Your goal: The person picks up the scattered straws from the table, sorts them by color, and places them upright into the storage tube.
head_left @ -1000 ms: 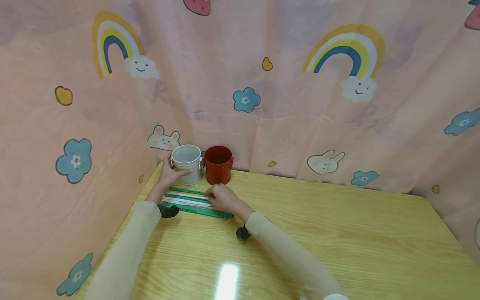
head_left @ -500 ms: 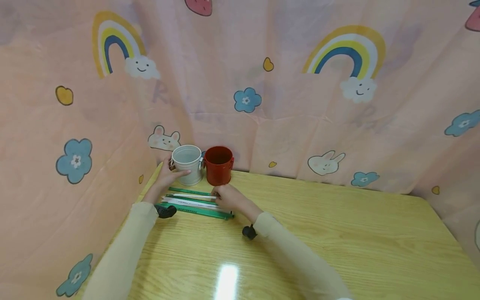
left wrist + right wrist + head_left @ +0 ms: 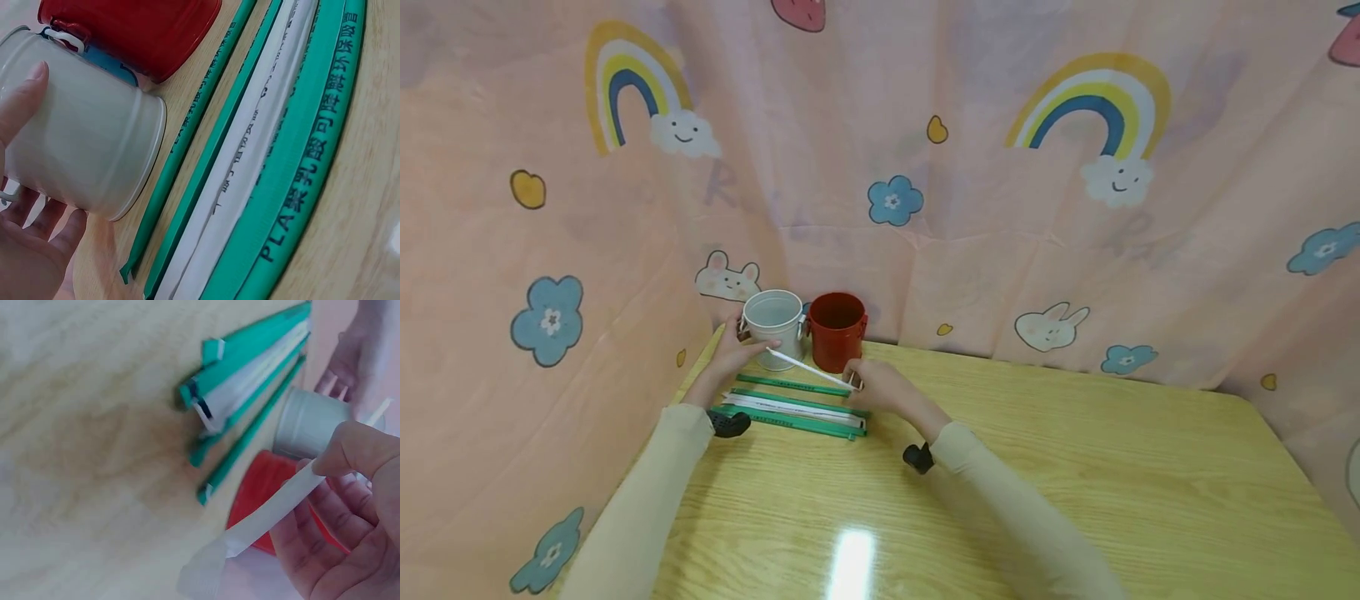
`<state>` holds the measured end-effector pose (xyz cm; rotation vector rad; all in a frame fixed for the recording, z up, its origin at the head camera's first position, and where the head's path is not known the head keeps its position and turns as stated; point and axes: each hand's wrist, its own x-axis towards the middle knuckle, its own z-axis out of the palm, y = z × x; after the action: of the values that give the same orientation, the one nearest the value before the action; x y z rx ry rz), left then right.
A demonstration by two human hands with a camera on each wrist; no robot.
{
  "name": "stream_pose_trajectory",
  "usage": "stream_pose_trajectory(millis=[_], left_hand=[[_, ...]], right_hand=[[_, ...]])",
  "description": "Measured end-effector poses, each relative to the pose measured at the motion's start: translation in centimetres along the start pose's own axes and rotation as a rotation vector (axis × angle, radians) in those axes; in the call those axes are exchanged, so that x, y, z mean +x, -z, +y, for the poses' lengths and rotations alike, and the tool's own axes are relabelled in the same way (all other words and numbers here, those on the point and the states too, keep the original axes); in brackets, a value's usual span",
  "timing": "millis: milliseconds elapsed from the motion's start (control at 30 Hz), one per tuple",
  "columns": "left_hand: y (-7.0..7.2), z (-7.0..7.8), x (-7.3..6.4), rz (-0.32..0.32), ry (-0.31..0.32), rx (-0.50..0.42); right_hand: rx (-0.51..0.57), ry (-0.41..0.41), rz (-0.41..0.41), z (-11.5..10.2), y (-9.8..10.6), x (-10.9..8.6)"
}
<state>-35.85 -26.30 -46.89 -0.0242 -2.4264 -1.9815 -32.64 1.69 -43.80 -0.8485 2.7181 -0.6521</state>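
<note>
My left hand (image 3: 730,354) grips a small white bucket (image 3: 792,340), thumb on the near wall and fingers round the other side, as the left wrist view shows. Between thumb and fingers, my right hand (image 3: 883,387) pinches a white paper-wrapped drinking straw (image 3: 812,369). It slants up leftward, its far end overlapping the white bucket in the head view. Below the buckets lie several wrapped straws side by side: a lone green straw (image 3: 194,112), then white straws (image 3: 250,125) between green ones. Black print runs along their wrappers.
A red bucket (image 3: 837,343) stands right beside the white one. Behind them hangs a pink patterned cloth (image 3: 970,275), which also runs along the left side. The wooden table (image 3: 1037,450) extends to the right and toward me.
My right hand has picked a white straw off the row and moved it right and up, tilting it. The left hand stays at the white bucket.
</note>
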Motion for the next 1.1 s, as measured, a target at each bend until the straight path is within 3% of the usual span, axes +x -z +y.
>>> stream_pose_trajectory(millis=[133,367,633,867,1100], left_hand=[[-0.1,0.2,-0.2,-0.002,-0.013,-0.005],[-0.3,2.6,-1.8,-0.029,-0.007,-0.016],[-0.1,0.4,-0.6,-0.021,-0.017,0.035],[-0.2,0.0,-0.1,-0.012,-0.016,0.029],[-0.1,0.0,-0.2,-0.01,-0.014,0.026]], right_hand=[[0.024,0.031,0.049,0.0,0.9,-0.1],[0.127,0.064,0.105,-0.5,2.0,-0.1],[0.429,0.146,0.168,-1.0,2.9,0.3],[0.731,0.112,0.175,-1.8,3.4,0.7],[0.807,0.06,0.305,-2.7,3.5,1.4]])
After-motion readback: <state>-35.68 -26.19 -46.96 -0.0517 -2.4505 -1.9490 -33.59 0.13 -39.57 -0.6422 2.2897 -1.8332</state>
